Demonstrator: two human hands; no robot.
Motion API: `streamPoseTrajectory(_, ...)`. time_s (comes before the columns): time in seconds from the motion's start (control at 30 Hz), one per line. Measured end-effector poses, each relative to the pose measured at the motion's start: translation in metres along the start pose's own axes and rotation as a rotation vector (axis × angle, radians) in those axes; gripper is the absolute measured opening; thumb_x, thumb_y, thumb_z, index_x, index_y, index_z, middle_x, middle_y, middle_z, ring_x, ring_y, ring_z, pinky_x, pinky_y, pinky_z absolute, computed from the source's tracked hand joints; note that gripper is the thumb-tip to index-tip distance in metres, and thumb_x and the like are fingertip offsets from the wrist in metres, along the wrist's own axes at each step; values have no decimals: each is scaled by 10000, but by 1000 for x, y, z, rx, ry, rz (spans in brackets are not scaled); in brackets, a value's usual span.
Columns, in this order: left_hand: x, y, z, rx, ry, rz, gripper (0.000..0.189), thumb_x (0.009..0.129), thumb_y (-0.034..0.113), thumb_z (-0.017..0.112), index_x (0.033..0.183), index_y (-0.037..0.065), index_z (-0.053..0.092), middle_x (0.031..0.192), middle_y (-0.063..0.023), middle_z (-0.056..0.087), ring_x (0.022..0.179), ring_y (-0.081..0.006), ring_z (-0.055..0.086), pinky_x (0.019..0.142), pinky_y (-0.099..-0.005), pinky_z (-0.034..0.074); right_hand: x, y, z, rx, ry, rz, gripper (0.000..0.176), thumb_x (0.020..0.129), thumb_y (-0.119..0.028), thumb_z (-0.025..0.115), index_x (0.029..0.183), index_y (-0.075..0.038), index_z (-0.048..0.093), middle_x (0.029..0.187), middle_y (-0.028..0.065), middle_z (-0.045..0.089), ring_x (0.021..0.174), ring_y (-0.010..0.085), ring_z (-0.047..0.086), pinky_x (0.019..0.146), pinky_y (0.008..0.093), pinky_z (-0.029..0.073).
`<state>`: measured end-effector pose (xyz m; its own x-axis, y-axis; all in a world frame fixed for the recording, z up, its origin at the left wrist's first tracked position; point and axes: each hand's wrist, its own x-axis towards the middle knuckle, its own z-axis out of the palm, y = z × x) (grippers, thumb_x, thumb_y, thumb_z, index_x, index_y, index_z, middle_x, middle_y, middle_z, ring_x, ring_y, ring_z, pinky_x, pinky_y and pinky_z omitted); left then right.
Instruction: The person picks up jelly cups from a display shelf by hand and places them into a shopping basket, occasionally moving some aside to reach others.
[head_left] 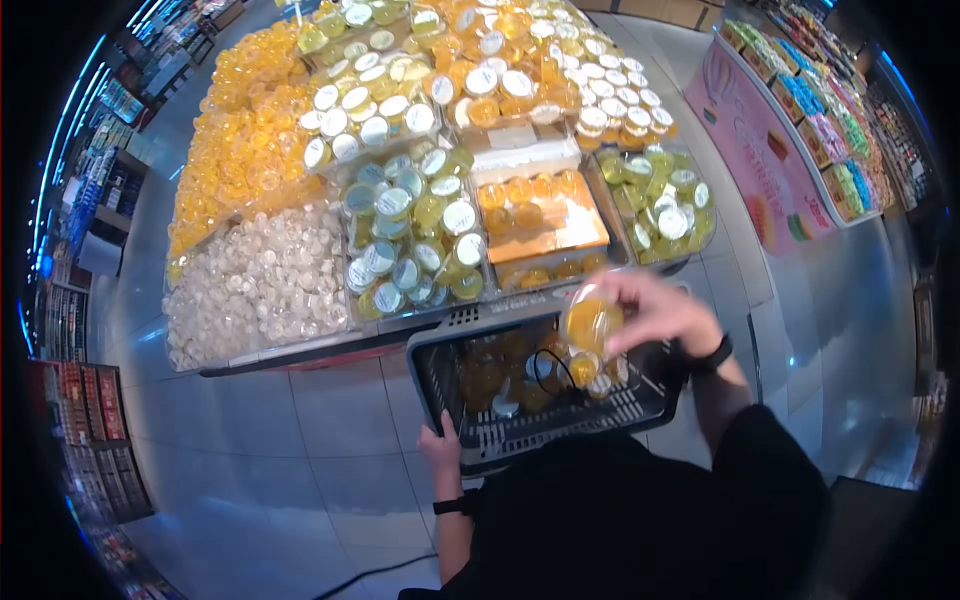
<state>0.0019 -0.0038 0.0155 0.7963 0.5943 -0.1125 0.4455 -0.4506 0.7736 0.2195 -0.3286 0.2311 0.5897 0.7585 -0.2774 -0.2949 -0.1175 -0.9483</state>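
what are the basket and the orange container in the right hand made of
Basket: probably dark, matt plastic, judging by its moulded-looking slots. Orange container in the right hand: likely clear, glossy plastic, from pale highlights over orange, though blurred.

Bright ctr, dk fisheye edges, R hand point(660, 312) blurry

Glossy amber cup point(590, 324), above part-filled dark basket point(522, 432).
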Motion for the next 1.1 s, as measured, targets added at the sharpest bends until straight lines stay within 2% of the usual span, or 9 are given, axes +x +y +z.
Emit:
streamPoseTrajectory(0.13, 0, -7, 3, 93, 50, 29, 385, 886, 301, 632, 1001, -67, 628, 852, -272, 661, 825, -455, 637, 726, -474, 497, 52, -12, -72, -228, 324, 201, 570, 835, -258, 738, 1296, -60, 467, 1063, 77, 616, 818, 158, 667, 677, 265, 590)
streamPoseTrajectory(0.33, 2, -3, 0, 29, 2, -11, 452, 876, 323, 645, 1013, -108, 623, 851, -293, 656, 818, -464, 637, 738, -478, 498, 152, 78, -167, -209, 524, 429, 758, 839, -327, 738, 1362, 55, 344, 1141, 197, 574, 787, 226, 684, 644, 286, 598)
streamPoseTrajectory(0.5, 1, -22, 3, 80, 8, -78, 504, 862, 311, 662, 1027, -161, 600, 858, -327, 642, 833, -474, 634, 761, -475, 501, 202, 165, -211, -161, 705, 558, 487, 858, -328, 722, 1084, 77, 573, 1025, 165, 632, 761, 211, 672, 572, 301, 571)
streamPoseTrajectory(0.63, 1, -22, 6, 29, -7, -86, 513, 860, 308, 664, 1018, -175, 592, 861, -333, 639, 838, -481, 630, 762, -471, 499, 223, 218, -245, -300, 829, 378, 565, 814, -409, 741, 1087, 70, 619, 1010, 190, 675, 717, 233, 701, 597, 331, 558)
streamPoseTrajectory(0.7, 0, -25, 7, 11, -13, -85, 513, 860, 305, 665, 1017, -178, 591, 860, -334, 638, 835, -482, 628, 760, -470, 498, 219, 195, -239, -991, 976, 439, 582, 808, -466, 715, 1025, 68, 638, 879, 187, 698, 693, 223, 704, 595, 324, 557)
streamPoseTrajectory(0.77, 1, -26, 8, 15, 14, -36, 474, 861, 292, 664, 1002, -156, 601, 850, -313, 647, 809, -468, 634, 746, -463, 501, 213, 192, -235, -1077, 863, 406, 564, 836, -489, 674, 913, 69, 650, 748, 159, 693, 633, 207, 697, 570, 331, 554)
streamPoseTrajectory(0.83, 1, -21, 6, -5, 3, -51, 445, 863, 286, 662, 984, -138, 607, 841, -299, 652, 793, -459, 637, 732, -461, 501, 215, 198, -231, -566, 904, 523, 529, 853, -470, 661, 841, 59, 658, 671, 128, 678, 605, 214, 688, 558, 331, 552)
streamPoseTrajectory(0.93, 2, -7, 3, 30, -4, -52, 392, 868, 277, 655, 950, -104, 615, 824, -273, 659, 768, -443, 640, 705, -457, 500, 212, 198, -224, -382, 882, 489, 504, 879, -439, 637, 826, 62, 651, 683, 129, 679, 592, 215, 683, 558, 336, 554)
streamPoseTrajectory(1.1, 3, -2, 3, 10, 30, 24, 289, 892, 233, 633, 946, -51, 632, 805, -229, 670, 762, -415, 652, 681, -437, 499, 208, 156, -225, -619, 809, 449, 417, 903, -348, 602, 956, 63, 642, 718, 150, 678, 585, 219, 670, 524, 320, 540)
